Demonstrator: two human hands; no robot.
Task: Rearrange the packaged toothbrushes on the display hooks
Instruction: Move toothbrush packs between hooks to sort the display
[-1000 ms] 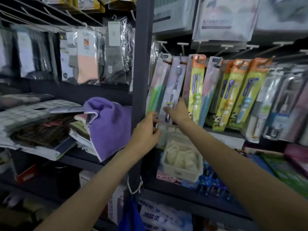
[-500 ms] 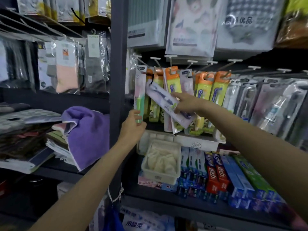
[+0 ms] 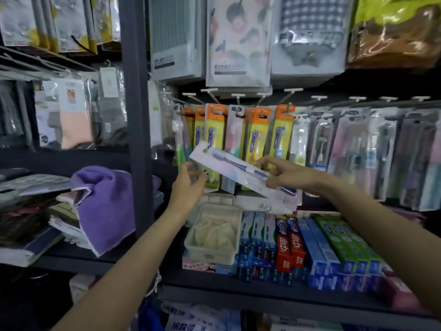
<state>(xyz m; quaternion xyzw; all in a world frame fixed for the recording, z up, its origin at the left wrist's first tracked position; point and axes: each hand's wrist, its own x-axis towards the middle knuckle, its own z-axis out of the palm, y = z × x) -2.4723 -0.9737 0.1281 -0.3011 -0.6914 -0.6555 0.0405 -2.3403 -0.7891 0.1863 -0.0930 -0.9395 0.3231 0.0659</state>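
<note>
Showing a shop display rack, the head view centres on one packaged toothbrush (image 3: 245, 174), a long clear-and-white pack with a dark blue brush inside, held off the hooks and tilted, its upper end to the left and its lower end to the right. The right hand (image 3: 290, 174) pinches the pack near its lower half, thumb below and fingers above. The left hand (image 3: 189, 181) is raised just under the pack's upper end with fingers loosely spread and relaxed; whether it touches the pack cannot be told. Behind the pack, a row of hanging toothbrush packs (image 3: 256, 139) with orange tops and yellow-green cards is carried on the display hooks (image 3: 238, 97), whose white tips project forward. Further right on the same rail, clear blister packs (image 3: 353, 149) are hung. On the shelf below, toothpaste boxes (image 3: 291, 244) are stacked toward the front edge, and a cream plastic basket (image 3: 211, 253) stands at their left. Left of the dark upright post (image 3: 136, 115), a purple towel (image 3: 105, 201) is draped over folded cloths.
</note>
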